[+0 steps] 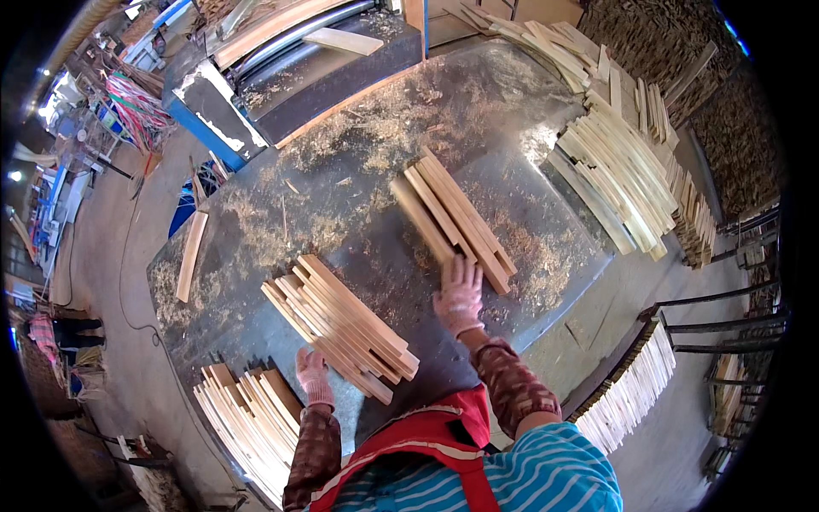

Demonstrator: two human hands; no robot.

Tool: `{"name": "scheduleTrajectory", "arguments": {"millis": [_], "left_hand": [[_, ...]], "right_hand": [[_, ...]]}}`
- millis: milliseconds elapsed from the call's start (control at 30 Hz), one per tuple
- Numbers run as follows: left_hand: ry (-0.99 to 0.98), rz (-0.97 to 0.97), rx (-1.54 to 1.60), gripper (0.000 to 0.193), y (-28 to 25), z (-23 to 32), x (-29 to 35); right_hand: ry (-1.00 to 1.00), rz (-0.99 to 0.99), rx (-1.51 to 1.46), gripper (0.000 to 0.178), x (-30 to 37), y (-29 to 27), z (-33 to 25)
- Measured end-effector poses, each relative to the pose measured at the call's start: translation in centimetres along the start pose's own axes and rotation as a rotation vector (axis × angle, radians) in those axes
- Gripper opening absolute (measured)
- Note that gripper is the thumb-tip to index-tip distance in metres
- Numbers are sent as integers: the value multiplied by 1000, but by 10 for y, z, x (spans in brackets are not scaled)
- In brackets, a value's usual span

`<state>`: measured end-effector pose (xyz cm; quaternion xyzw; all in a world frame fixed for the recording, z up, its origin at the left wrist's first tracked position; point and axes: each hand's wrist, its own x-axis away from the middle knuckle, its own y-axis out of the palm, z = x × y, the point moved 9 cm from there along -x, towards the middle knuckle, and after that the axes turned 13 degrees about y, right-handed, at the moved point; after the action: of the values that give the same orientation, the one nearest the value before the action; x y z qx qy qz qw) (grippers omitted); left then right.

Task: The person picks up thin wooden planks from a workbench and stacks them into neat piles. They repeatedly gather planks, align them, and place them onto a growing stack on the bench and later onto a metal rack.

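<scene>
My left hand, in a pale pinkish glove, is beside the near-left edge of a bundle of wooden strips on the dark table. Its fingers are slightly bent and apart, and no strip shows in them. My right hand, gloved too, reaches the near ends of a smaller group of wooden strips. Its fingers are stretched out and touch the wood. The leftmost strip of that group is blurred and angled a little away from the others. Both groups lie slanted, near ends to the right.
Sawdust and shavings cover much of the table. A blue-framed machine with a roller stands at its far left. Another strip pile is at the lower left, and a large stack at the right. One loose strip lies at the left edge.
</scene>
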<state>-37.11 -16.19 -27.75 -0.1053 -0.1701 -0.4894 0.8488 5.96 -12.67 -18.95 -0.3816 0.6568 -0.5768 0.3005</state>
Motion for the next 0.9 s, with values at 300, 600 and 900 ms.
{"name": "scheduleTrajectory", "arguments": {"millis": [300,600,900], "left_hand": [[234,39,57,51,-25,26,-3],[319,-281,94,31,78,83,55],[129,-612,-167,53,192,53,113]], "right_hand": [[140,-142,-228,83,-1,7,-12],[65,-137,-49,68,-8,54,-5],[189,-351,-110,76,-4,11,9]]}}
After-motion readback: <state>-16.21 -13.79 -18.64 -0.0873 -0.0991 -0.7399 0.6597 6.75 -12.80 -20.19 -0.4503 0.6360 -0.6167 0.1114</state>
